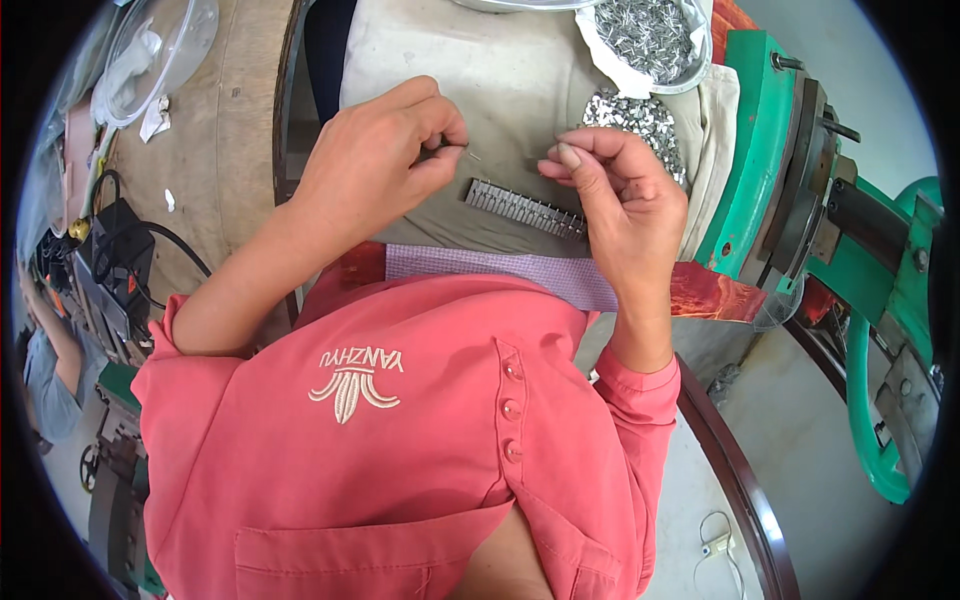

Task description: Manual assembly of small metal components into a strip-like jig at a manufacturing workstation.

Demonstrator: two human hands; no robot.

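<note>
My left hand (395, 150) is above the grey-beige cloth (430, 55), its thumb and fingers pinched on a thin metal pin (475, 155) whose tip pokes out to the right. Across from it, my right hand (635, 190) is closed with thumb and forefinger pressed together; anything between them is too small to make out. A slotted metal block (525, 208) with a row of small pins along it lies on the cloth, below and between the hands, its right end close to my right hand. Beyond that hand is a heap of small shiny metal parts (645, 120).
At the far right a lined bowl (698, 75) holds many metal pins (645, 38). A green machine (752, 150) with protruding bolts stands at the right. To the left are a wooden surface (230, 120), a clear plastic container (185, 45) and a black box (122, 255). Another person (62, 365) appears at the left edge.
</note>
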